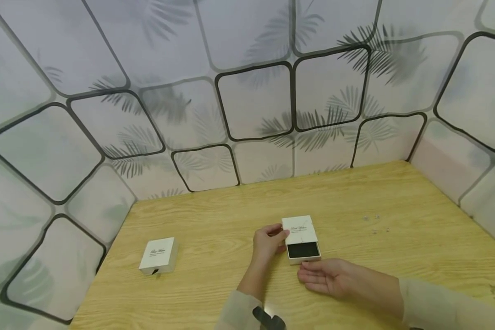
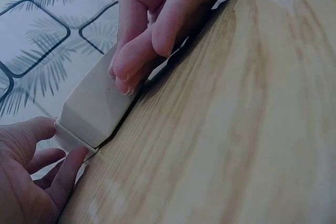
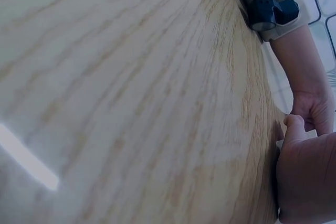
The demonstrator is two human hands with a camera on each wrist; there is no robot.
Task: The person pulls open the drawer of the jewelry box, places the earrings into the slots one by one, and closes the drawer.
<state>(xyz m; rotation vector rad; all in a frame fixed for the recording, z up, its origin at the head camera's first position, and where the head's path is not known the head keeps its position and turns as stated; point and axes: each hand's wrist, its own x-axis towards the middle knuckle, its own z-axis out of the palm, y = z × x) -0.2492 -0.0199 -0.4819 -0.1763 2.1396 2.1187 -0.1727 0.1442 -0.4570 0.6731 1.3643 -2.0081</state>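
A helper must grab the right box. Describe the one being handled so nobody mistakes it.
On the wooden table, look near the front middle, between the left hand and right hand. That white drawer box shows a black insert; the closed white box sits far left.

Soft, even light; wrist views blur (head view bends at edges).

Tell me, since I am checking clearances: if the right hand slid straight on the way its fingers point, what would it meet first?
Most likely the left forearm. The right hand lies by the open drawer of the white box, fingers pointing leftward across the table. Depth is unclear; it could pass in front.
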